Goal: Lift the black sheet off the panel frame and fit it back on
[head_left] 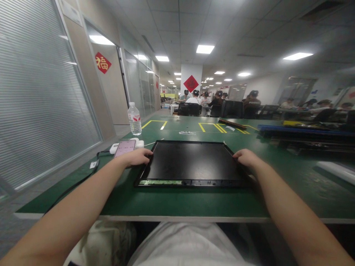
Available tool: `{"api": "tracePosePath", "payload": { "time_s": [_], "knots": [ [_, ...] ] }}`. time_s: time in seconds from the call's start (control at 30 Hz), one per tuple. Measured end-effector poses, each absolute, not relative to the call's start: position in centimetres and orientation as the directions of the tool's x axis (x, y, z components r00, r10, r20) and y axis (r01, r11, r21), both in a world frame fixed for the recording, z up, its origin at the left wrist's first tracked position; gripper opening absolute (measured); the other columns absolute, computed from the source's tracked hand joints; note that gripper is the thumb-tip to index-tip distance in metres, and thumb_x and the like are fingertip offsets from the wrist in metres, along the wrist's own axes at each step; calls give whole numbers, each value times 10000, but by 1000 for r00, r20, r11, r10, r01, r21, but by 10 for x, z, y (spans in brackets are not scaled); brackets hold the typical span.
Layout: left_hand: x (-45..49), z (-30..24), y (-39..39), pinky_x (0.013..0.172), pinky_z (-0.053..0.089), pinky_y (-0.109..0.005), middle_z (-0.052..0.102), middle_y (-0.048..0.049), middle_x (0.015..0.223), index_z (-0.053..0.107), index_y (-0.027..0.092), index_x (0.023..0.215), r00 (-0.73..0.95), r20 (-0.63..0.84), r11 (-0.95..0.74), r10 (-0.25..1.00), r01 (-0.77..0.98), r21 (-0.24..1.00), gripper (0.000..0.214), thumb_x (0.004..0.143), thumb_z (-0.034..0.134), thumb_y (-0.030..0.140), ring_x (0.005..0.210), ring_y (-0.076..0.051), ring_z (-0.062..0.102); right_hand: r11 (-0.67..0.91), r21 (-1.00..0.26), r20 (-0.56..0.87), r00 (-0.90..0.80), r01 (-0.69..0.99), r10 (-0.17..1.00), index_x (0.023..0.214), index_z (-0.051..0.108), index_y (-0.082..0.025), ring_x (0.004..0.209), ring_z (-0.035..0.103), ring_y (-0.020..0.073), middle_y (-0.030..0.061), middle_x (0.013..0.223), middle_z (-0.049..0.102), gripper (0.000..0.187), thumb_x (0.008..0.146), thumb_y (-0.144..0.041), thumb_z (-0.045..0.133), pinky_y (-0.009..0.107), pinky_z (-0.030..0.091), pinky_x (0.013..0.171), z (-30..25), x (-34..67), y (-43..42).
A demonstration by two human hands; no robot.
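Note:
A black flat display panel lies flat on the green table in front of me, with a strip of green circuit board showing along its near edge. My left hand grips the panel's left edge. My right hand grips its right edge. Both arms reach forward over the table's front edge.
A phone with a lit screen and a white charger with a black cable lie left of the panel. A water bottle stands behind them. Dark parts and trays are stacked at the right. Several people sit at tables far behind.

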State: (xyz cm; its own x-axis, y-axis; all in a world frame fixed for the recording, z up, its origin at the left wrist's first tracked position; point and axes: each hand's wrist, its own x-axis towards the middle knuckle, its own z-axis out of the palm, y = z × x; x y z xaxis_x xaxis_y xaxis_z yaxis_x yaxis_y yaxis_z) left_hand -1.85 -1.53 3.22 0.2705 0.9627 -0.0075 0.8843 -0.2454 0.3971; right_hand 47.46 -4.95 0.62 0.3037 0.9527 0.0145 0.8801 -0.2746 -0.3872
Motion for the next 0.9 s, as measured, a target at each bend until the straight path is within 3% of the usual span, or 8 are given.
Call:
{"api": "tracePosePath", "payload": {
  "time_s": [0.1, 0.23, 0.4, 0.9],
  "knots": [
    [-21, 30, -12, 949, 508, -258, 734, -6, 1182, 721, 213, 1143, 309, -65, -234, 949, 826, 513, 604, 557, 570, 200, 1123, -249, 658, -289, -403, -8, 313, 868, 950, 910, 801, -185, 872, 694, 212, 65, 914, 760, 414, 623, 7, 572, 253, 503, 803, 6, 473, -51],
    [-18, 28, -10, 926, 518, -259, 733, -21, 1181, 707, 188, 1151, 290, -72, -201, 954, 802, 562, 644, 526, 554, 187, 1105, -249, 664, -287, -395, 2, 314, 872, 950, 950, 789, -169, 943, 686, 218, 81, 993, 753, 444, 625, 14, 548, 251, 503, 820, 5, 473, -49],
    [-14, 25, -10, 910, 523, -261, 729, -33, 1184, 694, 176, 1150, 269, -63, -188, 961, 804, 564, 641, 527, 541, 173, 1089, -242, 670, -285, -386, 37, 324, 877, 945, 910, 787, -165, 1004, 671, 235, 96, 1035, 743, 410, 626, 27, 562, 259, 491, 859, 3, 473, -46],
    [-12, 24, -9, 913, 516, -252, 720, -73, 1202, 695, 152, 1167, 234, -41, -171, 971, 809, 562, 659, 523, 557, 169, 1087, -242, 672, -300, -472, 49, 364, 829, 930, 898, 790, -144, 930, 685, 206, 99, 983, 749, 402, 647, 31, 529, 231, 496, 798, 0, 472, -46]
  ]
}}
